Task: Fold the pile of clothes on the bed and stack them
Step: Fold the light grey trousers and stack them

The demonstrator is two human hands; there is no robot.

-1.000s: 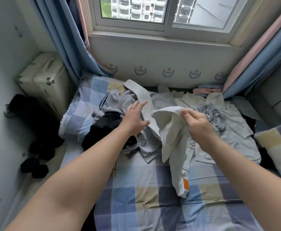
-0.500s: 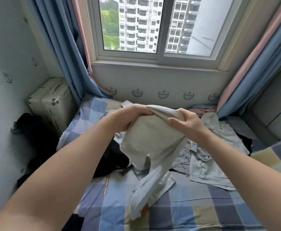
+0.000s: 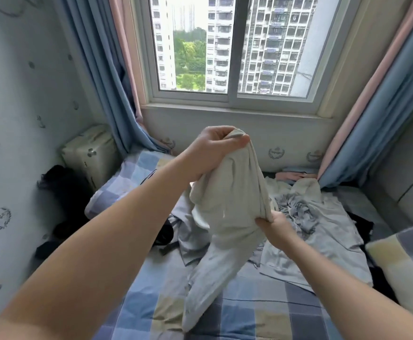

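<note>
Left hand [image 3: 212, 148] gripped the cream garment [image 3: 230, 200], hoisted to frame centre; right hand [image 3: 274, 229] had slid lower, pinching it taut for folding.

Your left hand [image 3: 212, 148] holds the garment [image 3: 230, 197] up over the middle of the bed [image 3: 249, 315]. Your right hand [image 3: 274, 229] grips it lower and to the right. Its tail hangs down to the bed near you. The pile [image 3: 311, 217] lies on the bed behind and right of it. A pillow [image 3: 409, 261] sits at the right edge, a suitcase [image 3: 90, 153] stands left of the bed's far end, and the window [image 3: 232, 96] is behind.
</note>
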